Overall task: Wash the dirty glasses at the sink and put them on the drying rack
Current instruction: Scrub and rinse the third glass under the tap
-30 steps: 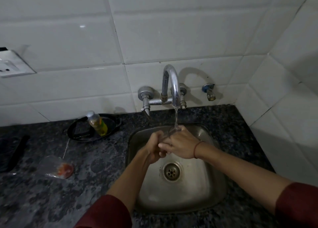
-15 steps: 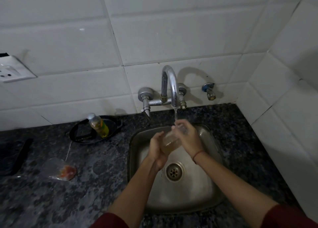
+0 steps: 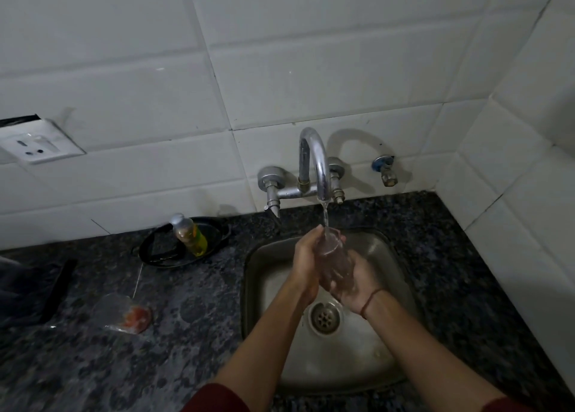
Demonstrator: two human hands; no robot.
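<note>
Nearest, two dark red sleeves point(image 3: 214, 399) are cut off by the lower edge, and both bare forearms reach out over a steel sink point(image 3: 342, 362) set in a speckled dark bench point(image 3: 186, 349). Its drain point(image 3: 325, 318) shows just below the wrists. Beyond it the left hand point(image 3: 306, 265) curls round the left side of a clear glass point(image 3: 334, 263), while the right hand point(image 3: 357, 284), with a thin band at the wrist, cups it from below and from the right, fingers wrapped round. The glass stands mouth up but is so clear and dim that its base and outline are hard to trace; whether it is dirty cannot be told. A thin stream of water point(image 3: 326, 218) falls from the curved tap point(image 3: 314, 159) onto its mouth. Left on the bench lie a crumpled clear bag point(image 3: 127, 313) with something orange inside, a dark shape point(image 3: 34, 287) cut off at the edge, and farther back a black dish point(image 3: 161, 249) holding a small bottle point(image 3: 189, 234). Behind, the white tiled wall point(image 3: 311, 53) carries a socket point(image 3: 37, 145) and a small valve point(image 3: 385, 170).
</note>
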